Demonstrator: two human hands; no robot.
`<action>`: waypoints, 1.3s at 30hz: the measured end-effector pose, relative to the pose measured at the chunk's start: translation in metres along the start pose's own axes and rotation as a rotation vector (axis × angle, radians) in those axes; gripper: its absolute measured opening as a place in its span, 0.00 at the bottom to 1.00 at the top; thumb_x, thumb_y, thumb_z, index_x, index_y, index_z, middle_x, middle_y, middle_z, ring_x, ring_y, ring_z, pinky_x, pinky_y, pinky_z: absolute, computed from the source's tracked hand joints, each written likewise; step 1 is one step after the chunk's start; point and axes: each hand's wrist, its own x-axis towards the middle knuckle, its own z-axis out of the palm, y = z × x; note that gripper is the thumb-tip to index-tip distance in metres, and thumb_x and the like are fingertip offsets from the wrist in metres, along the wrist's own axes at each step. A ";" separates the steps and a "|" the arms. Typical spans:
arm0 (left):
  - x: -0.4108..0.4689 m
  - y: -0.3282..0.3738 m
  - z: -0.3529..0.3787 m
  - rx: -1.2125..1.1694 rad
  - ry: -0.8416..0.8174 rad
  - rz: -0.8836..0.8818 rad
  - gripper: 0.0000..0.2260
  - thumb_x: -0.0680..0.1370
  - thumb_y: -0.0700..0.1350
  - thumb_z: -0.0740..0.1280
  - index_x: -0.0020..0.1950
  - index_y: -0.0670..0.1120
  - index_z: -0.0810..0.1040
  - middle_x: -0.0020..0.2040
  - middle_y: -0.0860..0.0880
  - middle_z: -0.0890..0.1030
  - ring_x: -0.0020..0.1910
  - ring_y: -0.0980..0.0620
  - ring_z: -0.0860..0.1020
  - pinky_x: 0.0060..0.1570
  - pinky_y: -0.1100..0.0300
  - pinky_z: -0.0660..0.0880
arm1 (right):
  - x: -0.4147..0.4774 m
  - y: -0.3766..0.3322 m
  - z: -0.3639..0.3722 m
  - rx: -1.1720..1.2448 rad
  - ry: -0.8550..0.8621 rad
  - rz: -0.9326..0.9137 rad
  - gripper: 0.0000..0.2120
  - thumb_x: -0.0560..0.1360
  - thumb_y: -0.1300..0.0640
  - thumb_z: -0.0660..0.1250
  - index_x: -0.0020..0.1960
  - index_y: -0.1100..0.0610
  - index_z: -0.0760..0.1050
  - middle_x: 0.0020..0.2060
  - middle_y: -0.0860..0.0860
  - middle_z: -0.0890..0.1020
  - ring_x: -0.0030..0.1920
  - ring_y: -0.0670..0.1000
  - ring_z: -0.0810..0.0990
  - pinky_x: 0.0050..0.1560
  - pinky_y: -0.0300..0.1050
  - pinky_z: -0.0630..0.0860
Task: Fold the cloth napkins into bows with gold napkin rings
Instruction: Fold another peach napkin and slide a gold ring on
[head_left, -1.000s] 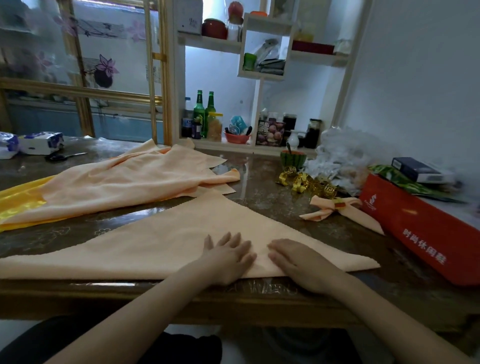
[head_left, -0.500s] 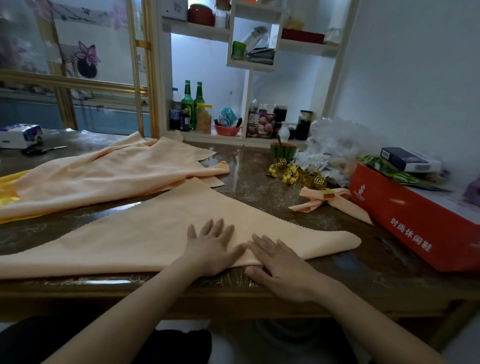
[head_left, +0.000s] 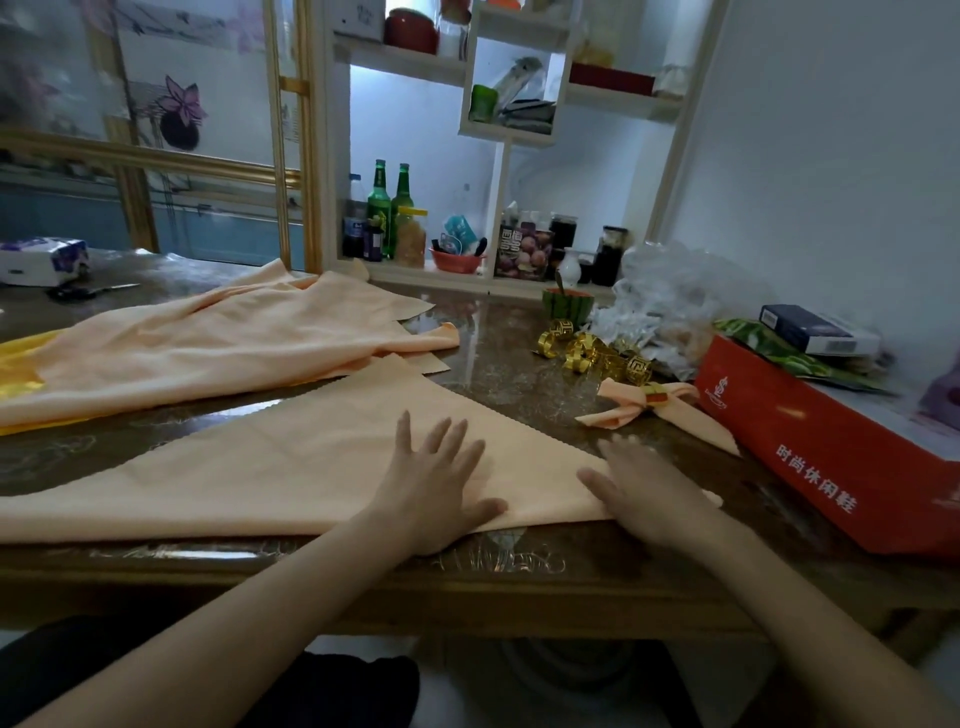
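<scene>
The peach napkin (head_left: 270, 467), folded into a triangle, lies along the near edge of the table (head_left: 493, 564), left of the red box (head_left: 831, 457), with its right tip near the box. Both hands lie flat on it with fingers straight and spread, gripping nothing: the left hand (head_left: 431, 483) farther from the box, the right hand (head_left: 644, 488) nearer it. They seem to be pressing the crease so the layers stay aligned. A finished bow (head_left: 623, 408) sits just beside the box's left end. Loose gold napkin rings (head_left: 592, 353) lie beyond it, and spare napkins (head_left: 208, 348) are heaped well left of the box.
</scene>
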 end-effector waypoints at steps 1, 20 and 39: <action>-0.002 0.001 -0.003 0.001 0.042 0.013 0.30 0.79 0.65 0.43 0.78 0.51 0.47 0.78 0.46 0.45 0.77 0.47 0.43 0.71 0.37 0.37 | 0.004 -0.025 0.002 0.098 0.084 -0.096 0.27 0.81 0.42 0.48 0.76 0.54 0.54 0.76 0.51 0.55 0.76 0.49 0.51 0.74 0.47 0.50; -0.147 -0.169 0.023 -0.252 -0.291 -0.483 0.26 0.81 0.59 0.43 0.75 0.55 0.38 0.77 0.49 0.38 0.76 0.50 0.38 0.74 0.50 0.39 | 0.027 -0.124 0.034 0.241 -0.006 -0.375 0.23 0.82 0.45 0.50 0.75 0.50 0.57 0.76 0.47 0.57 0.75 0.46 0.54 0.73 0.43 0.49; 0.067 -0.157 0.030 -0.344 -0.036 -0.473 0.23 0.80 0.55 0.56 0.73 0.48 0.61 0.72 0.44 0.65 0.70 0.43 0.62 0.66 0.47 0.60 | 0.173 -0.139 0.012 0.371 0.057 -0.153 0.22 0.77 0.52 0.64 0.69 0.54 0.68 0.67 0.54 0.71 0.65 0.54 0.71 0.65 0.49 0.69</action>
